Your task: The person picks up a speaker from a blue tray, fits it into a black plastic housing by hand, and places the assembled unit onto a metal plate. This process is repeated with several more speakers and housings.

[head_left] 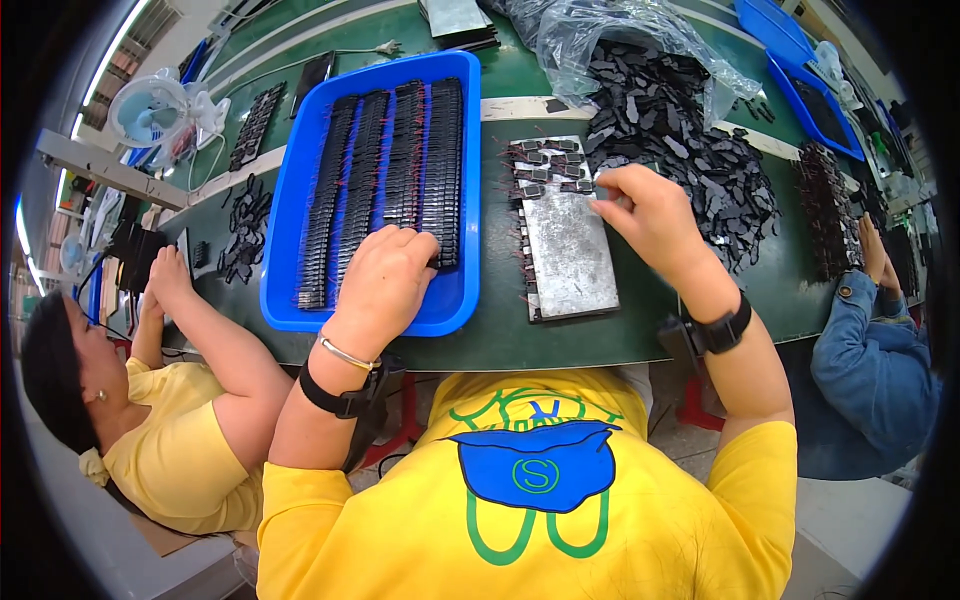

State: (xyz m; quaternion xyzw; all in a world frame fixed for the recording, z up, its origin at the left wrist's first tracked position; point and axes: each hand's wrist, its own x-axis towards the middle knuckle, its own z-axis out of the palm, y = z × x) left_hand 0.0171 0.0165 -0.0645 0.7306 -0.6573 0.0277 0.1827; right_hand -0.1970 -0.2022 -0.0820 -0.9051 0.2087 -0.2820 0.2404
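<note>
Left hand (385, 280) rests flat in blue tray (300, 190); right hand (650, 212) pinches small black part (600, 200) over green table (640, 330).

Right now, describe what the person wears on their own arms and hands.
Both forearms are bare below short yellow sleeves. The left hand has a thin silver bangle and a black wrist strap behind it. The right hand has a black wrist strap. No gloves.

right fingertips (600, 196) hiding whatever they pinch, left palm covering row ends in blue tray (290, 200)
</note>
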